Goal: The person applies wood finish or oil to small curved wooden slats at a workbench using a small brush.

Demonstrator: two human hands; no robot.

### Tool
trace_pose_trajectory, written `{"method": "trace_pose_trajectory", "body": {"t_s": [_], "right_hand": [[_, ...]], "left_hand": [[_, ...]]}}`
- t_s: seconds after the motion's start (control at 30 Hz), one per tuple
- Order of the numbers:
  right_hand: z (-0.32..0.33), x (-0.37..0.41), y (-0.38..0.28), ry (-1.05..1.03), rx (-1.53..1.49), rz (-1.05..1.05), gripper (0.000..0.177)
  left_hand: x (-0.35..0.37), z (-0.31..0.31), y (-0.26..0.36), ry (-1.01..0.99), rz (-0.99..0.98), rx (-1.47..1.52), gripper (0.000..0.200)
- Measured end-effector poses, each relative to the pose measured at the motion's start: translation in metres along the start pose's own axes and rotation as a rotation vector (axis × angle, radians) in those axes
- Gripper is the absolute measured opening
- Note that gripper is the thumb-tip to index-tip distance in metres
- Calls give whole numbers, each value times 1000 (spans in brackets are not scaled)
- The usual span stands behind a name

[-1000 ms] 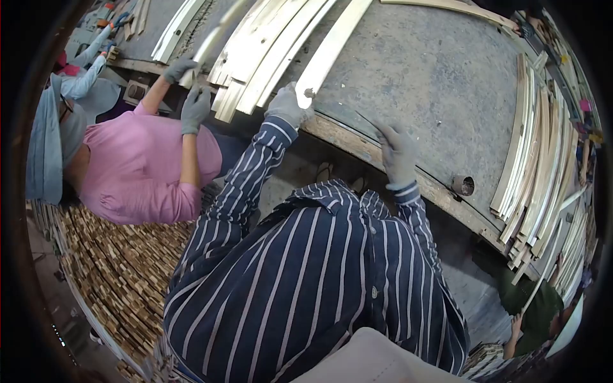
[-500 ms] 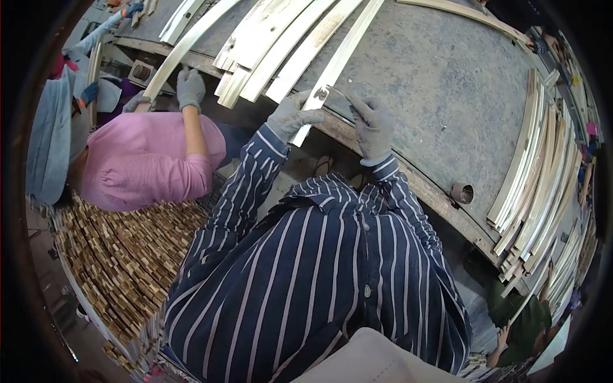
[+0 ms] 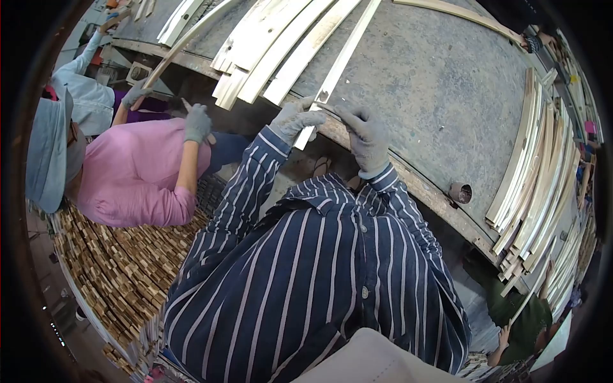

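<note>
My left hand [image 3: 294,121], in a grey glove, is closed around the near end of a pale wooden strip [image 3: 343,60], which slants away over the table. A small dark spot shows on the strip just beyond the fingers. My right hand [image 3: 368,140], also gloved, pinches a thin, dark, narrow tool [image 3: 328,109] whose tip meets the strip beside my left fingers. Its exact kind is too small to make out. Left of the held strip, several pale wooden strips [image 3: 274,48] lie side by side, their ends jutting over the table edge.
The grey worktable [image 3: 421,96] has a small cup [image 3: 460,193] near its front edge. More strips [image 3: 533,172] are stacked at the right. A co-worker in a pink top [image 3: 137,166] stands close on my left, before a large stack of wood pieces [image 3: 121,268]. Others work farther off.
The dark patch on my strip looks smaller, and the strip now shows a narrower side. My right hand has shifted slightly left and down. The pink-topped co-worker has leaned back, turning their strip.
</note>
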State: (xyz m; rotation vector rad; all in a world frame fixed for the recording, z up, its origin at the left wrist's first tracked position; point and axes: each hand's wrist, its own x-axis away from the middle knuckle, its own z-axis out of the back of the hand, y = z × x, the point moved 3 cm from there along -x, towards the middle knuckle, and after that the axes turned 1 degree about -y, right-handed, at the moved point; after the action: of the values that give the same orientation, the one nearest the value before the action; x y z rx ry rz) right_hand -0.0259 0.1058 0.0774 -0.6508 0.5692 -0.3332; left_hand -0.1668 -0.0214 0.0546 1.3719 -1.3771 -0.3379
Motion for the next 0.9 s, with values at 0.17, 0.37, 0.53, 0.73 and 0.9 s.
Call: {"method": "trace_pose_trajectory", "body": {"t_s": [0.17, 0.37, 0.53, 0.73, 0.9], "right_hand": [[-2, -5, 2, 20, -20, -87, 38], [13, 5, -2, 16, 323, 57, 40], [20, 8, 10, 68, 224, -53, 41], [11, 6, 5, 61, 98, -26, 42], [8, -4, 11, 86, 271, 53, 40]], "left_hand": [[3, -4, 1, 15, 6, 65, 38], [1, -9, 0, 16, 9, 109, 36], [2, -13, 2, 17, 15, 107, 37], [2, -25, 8, 30, 21, 20, 50], [2, -25, 4, 52, 2, 27, 50]]}}
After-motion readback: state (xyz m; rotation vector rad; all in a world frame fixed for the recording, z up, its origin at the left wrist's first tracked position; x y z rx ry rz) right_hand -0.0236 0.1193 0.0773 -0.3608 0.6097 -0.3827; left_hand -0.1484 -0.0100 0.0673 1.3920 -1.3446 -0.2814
